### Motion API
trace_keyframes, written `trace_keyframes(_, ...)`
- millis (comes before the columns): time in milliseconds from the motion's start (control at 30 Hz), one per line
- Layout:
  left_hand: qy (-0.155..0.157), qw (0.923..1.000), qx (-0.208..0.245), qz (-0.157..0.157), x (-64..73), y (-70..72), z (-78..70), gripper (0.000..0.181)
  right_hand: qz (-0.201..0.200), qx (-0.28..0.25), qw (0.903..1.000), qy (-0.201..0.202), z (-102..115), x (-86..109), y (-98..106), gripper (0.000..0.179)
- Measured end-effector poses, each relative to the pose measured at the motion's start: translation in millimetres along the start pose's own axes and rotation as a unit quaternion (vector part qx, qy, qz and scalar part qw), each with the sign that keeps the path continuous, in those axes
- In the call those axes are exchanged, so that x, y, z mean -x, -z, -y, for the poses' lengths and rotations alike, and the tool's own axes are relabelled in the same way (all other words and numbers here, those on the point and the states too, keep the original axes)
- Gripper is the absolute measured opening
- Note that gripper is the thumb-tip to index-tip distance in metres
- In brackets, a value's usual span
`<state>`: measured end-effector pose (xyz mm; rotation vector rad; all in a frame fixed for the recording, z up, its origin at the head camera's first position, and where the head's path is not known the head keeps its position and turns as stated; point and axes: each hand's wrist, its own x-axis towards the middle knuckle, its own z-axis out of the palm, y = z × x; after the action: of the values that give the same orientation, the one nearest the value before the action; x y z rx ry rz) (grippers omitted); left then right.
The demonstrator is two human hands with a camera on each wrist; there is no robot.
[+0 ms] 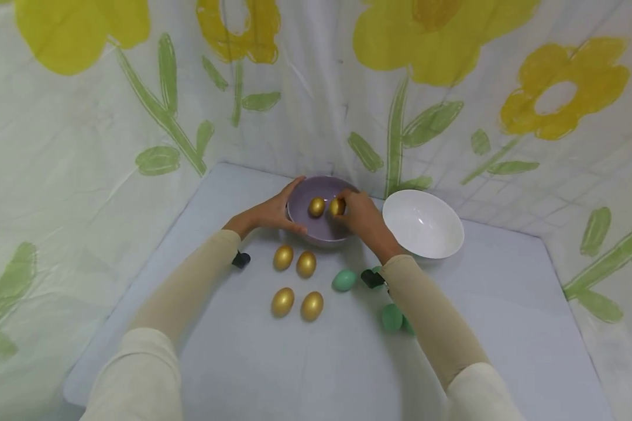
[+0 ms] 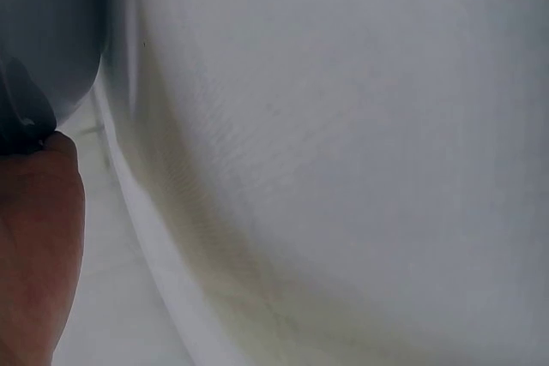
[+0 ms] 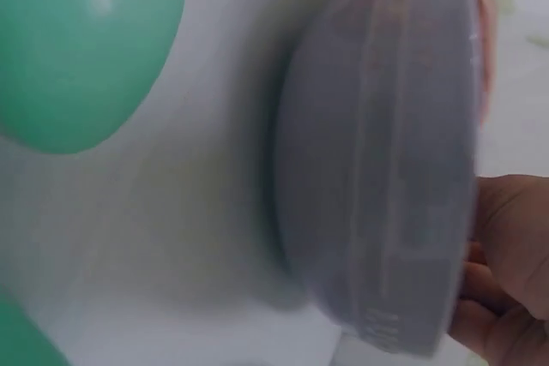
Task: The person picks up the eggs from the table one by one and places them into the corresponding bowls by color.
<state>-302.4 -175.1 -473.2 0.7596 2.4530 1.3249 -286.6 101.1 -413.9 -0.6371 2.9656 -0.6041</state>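
Can read no word, brand, number or sign in any view. Can make out only faint letter-like marks (image 3: 383, 328) on the outer wall of the purple bowl (image 3: 412, 152), in the right wrist view, near the fingers (image 3: 485, 325) of the right hand (image 3: 513, 272), across the rim from them; too blurred to spell out.

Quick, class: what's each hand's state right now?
Left hand: closed, holding the purple bowl by its side.
Right hand: closed, pinching a gold egg.
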Motion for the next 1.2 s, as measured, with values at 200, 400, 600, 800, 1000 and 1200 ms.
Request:
trace_keyframes(200, -0.008, 0.9999, 0.008, 0.001, 2.2, 0.4, -1.5, 0.147, 0.002, 0.004, 0.9999, -0.014, -0.9, -9.4, -9.1, 0.045)
trace_keyframes(400, -0.006, 1.0000, 0.004, 0.001, 4.0, -0.1, 2.0, 0.149, 0.002, 0.010, 0.9999, -0.005, -9.2, -13.8, -21.8, 0.045)
trace_keyframes(600, -0.003, 1.0000, 0.009, 0.003, 4.8, -0.2, -0.7, 0.148, -0.016, 0.012, 0.9998, 0.002, -11.3, -14.0, -26.2, 0.046)
trace_keyframes(800, -0.002, 1.0000, -0.005, 0.004, 2.0, -1.2, -1.9, 0.145, -0.019, 0.021, 0.9996, -0.004, -9.2, -9.1, -19.5, 0.050)
trace_keyframes(1000, 0.001, 0.9999, -0.016, 0.003, 1.8, -2.1, 0.6, 0.141, -0.058, -0.037, 0.9977, -0.001, 0.7, 13.6, 7.8, 0.054)
trace_keyframes(1200, 0.006, 0.9999, -0.012, 0.002, 1.7, 2.4, -1.1, 0.145, -0.156, -0.151, 0.9744, 0.059, 18.3, 57.4, 40.1, 0.054)
